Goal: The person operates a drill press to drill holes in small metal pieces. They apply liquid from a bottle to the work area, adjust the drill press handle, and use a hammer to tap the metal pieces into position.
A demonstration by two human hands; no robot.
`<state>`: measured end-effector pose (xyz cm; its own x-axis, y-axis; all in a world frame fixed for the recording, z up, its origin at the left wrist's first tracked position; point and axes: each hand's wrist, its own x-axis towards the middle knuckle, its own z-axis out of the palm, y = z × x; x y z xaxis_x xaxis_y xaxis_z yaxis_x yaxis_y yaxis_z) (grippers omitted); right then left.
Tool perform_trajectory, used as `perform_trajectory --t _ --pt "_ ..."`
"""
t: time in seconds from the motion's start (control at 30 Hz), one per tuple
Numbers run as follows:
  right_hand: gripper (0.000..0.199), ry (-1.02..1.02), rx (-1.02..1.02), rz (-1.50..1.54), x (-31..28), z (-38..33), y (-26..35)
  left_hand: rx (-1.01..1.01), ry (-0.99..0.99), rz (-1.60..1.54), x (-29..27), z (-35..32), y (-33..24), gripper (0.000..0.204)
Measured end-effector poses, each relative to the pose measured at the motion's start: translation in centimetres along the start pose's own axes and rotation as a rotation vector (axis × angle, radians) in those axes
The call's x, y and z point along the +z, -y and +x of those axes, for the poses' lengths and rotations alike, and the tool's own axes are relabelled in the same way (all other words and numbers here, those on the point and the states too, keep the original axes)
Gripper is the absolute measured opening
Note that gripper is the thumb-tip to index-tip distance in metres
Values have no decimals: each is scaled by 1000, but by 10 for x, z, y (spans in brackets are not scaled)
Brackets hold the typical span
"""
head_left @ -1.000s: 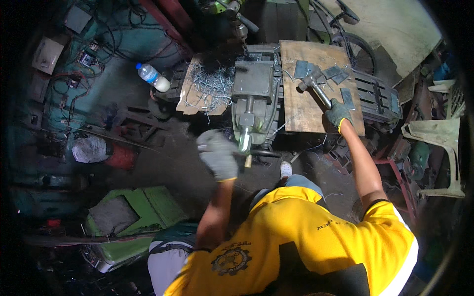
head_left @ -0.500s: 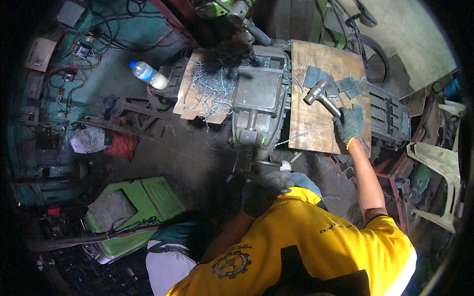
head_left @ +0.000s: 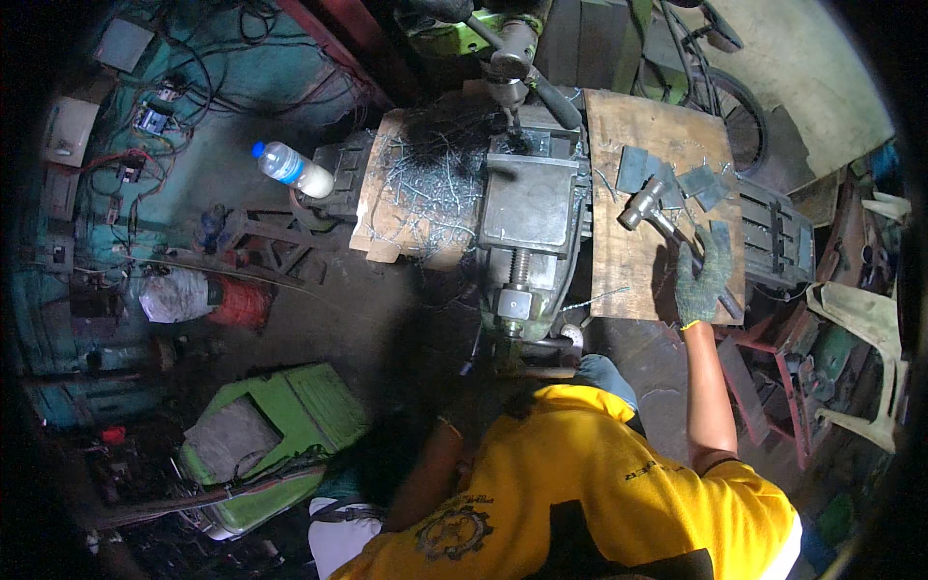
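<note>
My right hand (head_left: pixel 703 282), in a grey-green knit glove, lies over the handle of a hammer (head_left: pixel 642 201) on the wooden board to the right. Its fingers stretch forward, apart from the thumb, and part of the handle shows between them. Beside the hammer head are several dark flat metal plates (head_left: pixel 633 169). My left forearm (head_left: pixel 437 464) runs forward into deep shadow, where the hand cannot be made out. Ahead stands a machine vise (head_left: pixel 527 205) under a drill chuck with a bit (head_left: pixel 509 94).
Metal shavings (head_left: pixel 430 188) cover another board left of the vise. A plastic bottle (head_left: pixel 298 171) with a blue cap stands farther left. A green machine cover (head_left: pixel 290 416) sits at lower left, a pale plastic chair (head_left: pixel 860 319) at right. Cables (head_left: pixel 208 72) hang at upper left.
My right hand has slid toward the handle's end and its fingers have loosened, with the hammer now lying on the board. My left hand has moved back into shadow. The view has shifted slightly.
</note>
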<state>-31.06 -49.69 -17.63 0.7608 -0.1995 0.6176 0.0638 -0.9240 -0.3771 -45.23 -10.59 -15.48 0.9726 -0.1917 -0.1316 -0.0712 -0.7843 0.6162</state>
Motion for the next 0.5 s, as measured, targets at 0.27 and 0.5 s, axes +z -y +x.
perform_trajectory --t 0.27,0.5 --pt "22 196 341 463 -14 16 76 641 -244 702 -129 190 45 32" --pt "31 572 -103 232 85 127 150 447 -212 509 -114 332 63 38"
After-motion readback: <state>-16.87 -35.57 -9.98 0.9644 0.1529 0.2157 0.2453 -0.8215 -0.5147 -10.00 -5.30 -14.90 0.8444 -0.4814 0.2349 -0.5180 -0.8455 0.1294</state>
